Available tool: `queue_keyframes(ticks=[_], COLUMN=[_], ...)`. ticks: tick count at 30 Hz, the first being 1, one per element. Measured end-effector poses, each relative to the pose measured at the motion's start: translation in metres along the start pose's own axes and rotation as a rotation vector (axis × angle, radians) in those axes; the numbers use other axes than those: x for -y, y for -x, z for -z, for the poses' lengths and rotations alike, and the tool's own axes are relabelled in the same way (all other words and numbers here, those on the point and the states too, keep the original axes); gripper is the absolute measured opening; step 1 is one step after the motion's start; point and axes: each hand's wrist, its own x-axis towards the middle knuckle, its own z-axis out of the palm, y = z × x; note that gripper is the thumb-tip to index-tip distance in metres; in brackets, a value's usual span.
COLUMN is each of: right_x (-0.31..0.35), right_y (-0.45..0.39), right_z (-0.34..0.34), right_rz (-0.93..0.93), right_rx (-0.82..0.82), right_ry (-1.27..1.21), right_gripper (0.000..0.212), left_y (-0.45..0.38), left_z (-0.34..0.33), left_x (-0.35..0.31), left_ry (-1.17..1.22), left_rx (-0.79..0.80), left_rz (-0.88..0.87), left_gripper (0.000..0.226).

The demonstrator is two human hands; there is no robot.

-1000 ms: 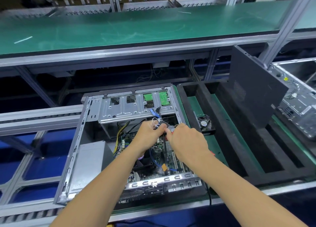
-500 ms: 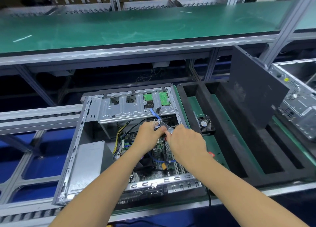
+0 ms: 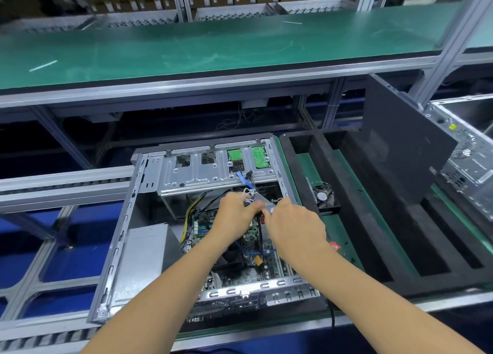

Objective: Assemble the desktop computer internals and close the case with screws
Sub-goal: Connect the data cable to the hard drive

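An open desktop case (image 3: 121, 236) lies flat on the line, its green motherboard (image 3: 253, 239) exposed and a metal drive cage (image 3: 210, 170) across its far end. Both my hands are inside it, just below the cage. My left hand (image 3: 236, 216) grips a bundle of thin white and blue cables (image 3: 248, 193). My right hand (image 3: 294, 227) pinches a small grey part (image 3: 270, 208) at the end of that bundle, touching my left thumb. What the part is, I cannot tell. A grey power supply (image 3: 145, 255) fills the case's left side.
A black foam tray (image 3: 378, 220) with long slots lies right of the case; a small cooling fan (image 3: 324, 195) sits in it. A dark side panel (image 3: 400, 140) leans against another case (image 3: 469, 161) at far right. A green shelf (image 3: 213, 46) runs overhead behind.
Both hands have stayed together over the cable bundle, with only slight finger shifts. The case has not moved.
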Motion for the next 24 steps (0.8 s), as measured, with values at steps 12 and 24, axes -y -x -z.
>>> queue_keyframes(ticks=[12,24], right_x=[0.0,0.0], right_y=[-0.002,0.001], right_z=[-0.005,-0.006], right_rz=[-0.082,-0.113], right_rx=[-0.029,-0.087], right_ry=[-0.107,-0.137], right_gripper=[0.045,0.047], left_y=[-0.001,0.0], left_z=[-0.003,-0.009], left_x=[-0.003,-0.003], left_ry=[0.121,0.315], left_rx=[-0.058,-0.055], left_rz=[0.01,0.055], left_gripper=[0.035,0.048])
